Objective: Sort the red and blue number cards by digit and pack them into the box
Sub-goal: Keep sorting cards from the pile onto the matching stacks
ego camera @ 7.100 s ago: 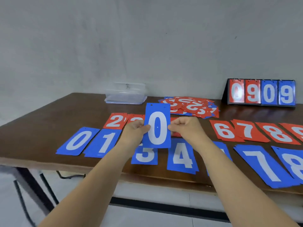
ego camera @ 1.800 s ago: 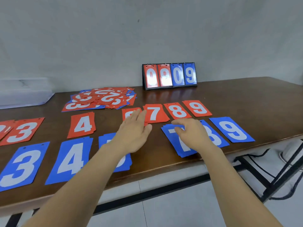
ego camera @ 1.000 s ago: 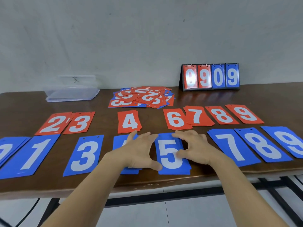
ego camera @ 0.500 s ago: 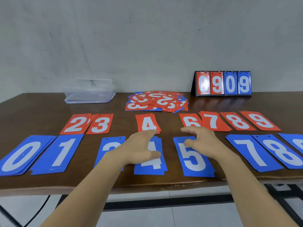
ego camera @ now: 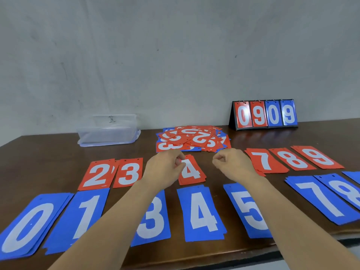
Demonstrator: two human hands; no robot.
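The dark wooden worktop (ego camera: 48, 162) fills the lower half of the view. Along its near edge, from 8 o'clock round to 4 o'clock, runs a row of blue stacks: blue 0 (ego camera: 29, 223), blue 1 (ego camera: 85, 217), blue 3 (ego camera: 153, 221) partly under the left forearm, blue 4 (ego camera: 201, 213), blue 5 (ego camera: 249, 211), blue 7 (ego camera: 319, 199) and blue 8 (ego camera: 346, 191).

Behind them lies the red row: red 2 (ego camera: 97, 174) and red 3 (ego camera: 128, 172) at 9 o'clock, red 4 (ego camera: 191, 170) in the centre, and red 7 (ego camera: 262, 160), red 8 (ego camera: 292, 158) and red 9 (ego camera: 316, 156) at 3 o'clock.

The unsorted pile (ego camera: 192, 139) of mixed cards sits at 12 o'clock. The clear plastic box (ego camera: 109, 131) stands at 11 o'clock, with no cards visible inside. A flip scoreboard (ego camera: 265, 115) at 1 o'clock reads 0 9 0 9.

The left hand (ego camera: 163, 168) has its fingers (ego camera: 176, 159) curled at the top-left corner of red 4; I cannot tell whether they pinch it. The right hand (ego camera: 232, 164) hovers just right of red 4, fingers (ego camera: 219, 159) curled on nothing visible.

Sorting looks mid-way. The next move probably calls for reaching to 12 o'clock and lifting one card off the pile.

A small dark mark on the box is unreadable, and no brand shows.
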